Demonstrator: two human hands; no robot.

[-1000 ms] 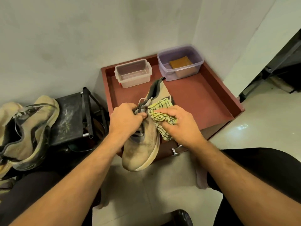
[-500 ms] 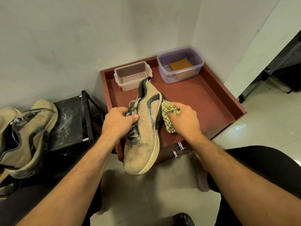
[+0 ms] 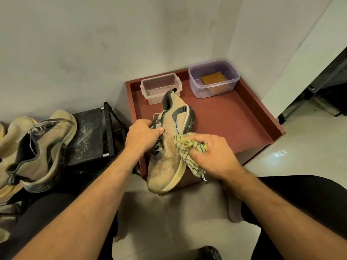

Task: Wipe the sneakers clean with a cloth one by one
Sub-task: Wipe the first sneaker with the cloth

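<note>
Sneaker (image 3: 170, 147): held in the air over the front edge of a red tray (image 3: 234, 124), toe toward the person, heel tilted up and away. Left hand (image 3: 142, 136) grips it at the laces, fingers curled, thumb on the upper. Right hand (image 3: 212, 154) holds a bunched yellow-green cloth (image 3: 187, 147), fingers curled round it, pressed against the sneaker's side. On the tray's far edge stand a clear box (image 3: 160, 88) and a purple tub (image 3: 214, 77) containing a brown block (image 3: 214, 77). To the left, a black stool (image 3: 88, 134) and more sneakers (image 3: 35, 147), piled. Pale tiled floor (image 3: 187, 218); grey walls meeting in a corner.
</note>
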